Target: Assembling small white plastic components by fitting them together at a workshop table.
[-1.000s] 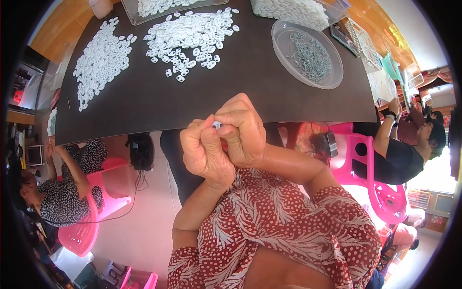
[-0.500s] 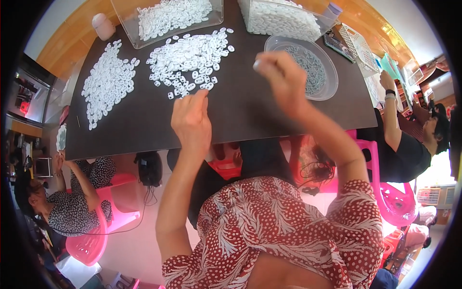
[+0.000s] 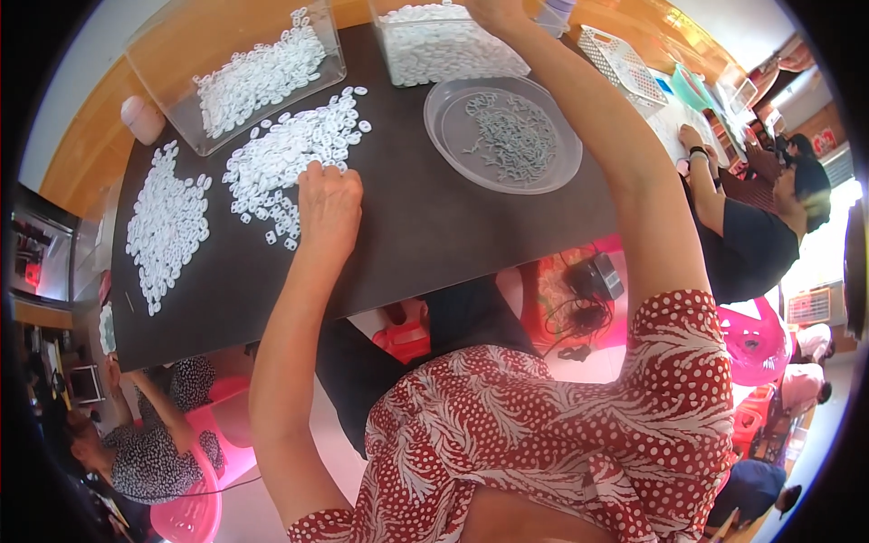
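My left hand (image 3: 329, 208) rests at the near right edge of the middle pile of small white oval plastic pieces (image 3: 294, 149), its fingers curled; whatever they pinch is hidden behind the knuckles. Stretched far forward, my right hand (image 3: 496, 13) is over the right clear bin (image 3: 389, 54), which is full of white pieces (image 3: 444, 54). The top edge of the picture cuts off its fingers. Under my right forearm lies a round clear tray (image 3: 439, 149) of small thin grey-green pieces (image 3: 516, 136), too fine to name.
Another clear bin (image 3: 176, 109), partly filled, stands behind the middle pile. A second white pile (image 3: 169, 226) spreads at the left by a pinkish bottle (image 3: 142, 119). A white basket (image 3: 625, 68) sits at the back right. People sit at both sides (image 3: 158, 452), (image 3: 756, 217).
My right hand has reached forward from beside the round tray to the right bin. My left hand has curled its pointing finger in at the pile. The whole view has shifted and turned.
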{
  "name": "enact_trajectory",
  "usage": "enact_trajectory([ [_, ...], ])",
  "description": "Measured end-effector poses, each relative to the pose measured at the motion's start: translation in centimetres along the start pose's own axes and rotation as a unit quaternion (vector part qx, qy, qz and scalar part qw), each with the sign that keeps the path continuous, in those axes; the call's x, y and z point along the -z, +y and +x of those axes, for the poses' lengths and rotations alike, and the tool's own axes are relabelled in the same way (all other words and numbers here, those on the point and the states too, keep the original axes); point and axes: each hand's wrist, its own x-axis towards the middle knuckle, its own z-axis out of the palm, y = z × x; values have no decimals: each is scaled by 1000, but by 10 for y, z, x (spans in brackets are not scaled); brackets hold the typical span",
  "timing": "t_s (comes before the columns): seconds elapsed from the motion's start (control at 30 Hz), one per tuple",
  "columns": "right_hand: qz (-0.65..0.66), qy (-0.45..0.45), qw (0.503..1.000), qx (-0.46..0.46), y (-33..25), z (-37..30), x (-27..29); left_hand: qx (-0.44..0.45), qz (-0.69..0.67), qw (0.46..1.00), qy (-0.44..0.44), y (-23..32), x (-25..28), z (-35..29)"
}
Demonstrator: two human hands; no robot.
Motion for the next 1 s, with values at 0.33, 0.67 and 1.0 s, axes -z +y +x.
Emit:
enact_trajectory([
  [0.33,60,-131,983,111,-63,-86,72,-43,64,997,-3,7,-2,-10],
  [0.67,120,-260,953,103,-60,-182,71,-47,-54,994,77,28,7,-33],
  [1.0,117,-291,947,68,-43,-180,80,144,-357,910,154,52,25,-65],
])
